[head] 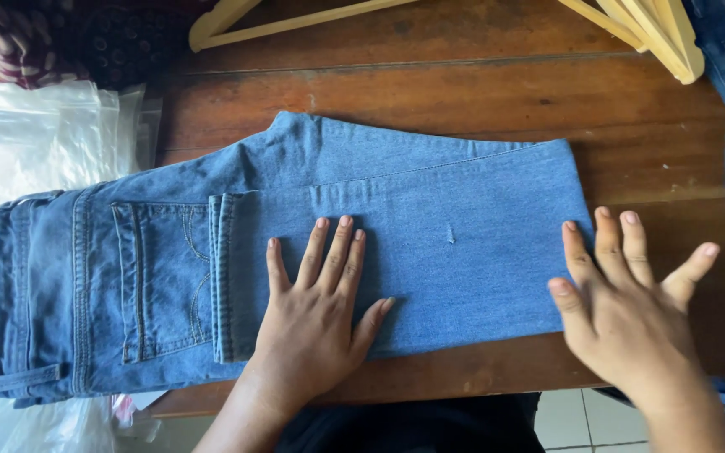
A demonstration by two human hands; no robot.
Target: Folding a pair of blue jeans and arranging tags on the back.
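The left hand (316,315) lies flat, fingers spread, on the folded jeans (430,243). The right hand (631,306), open and holding nothing, touches their right edge, with bare table (480,92) beyond.

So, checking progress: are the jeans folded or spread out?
Folded: the jeans have their legs doubled back over the back pocket, left hand pressing them flat.

Bright, even daylight — glare on the clear plastic bags (27,151) at left, soft shadows, sharp focus.

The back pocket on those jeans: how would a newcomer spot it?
Start at the wooden table, where folded blue jeans lie flat. Look beyond the left hand, toward the waistband. The back pocket is the stitched patch with curved seams; the cloth beside it is plain.
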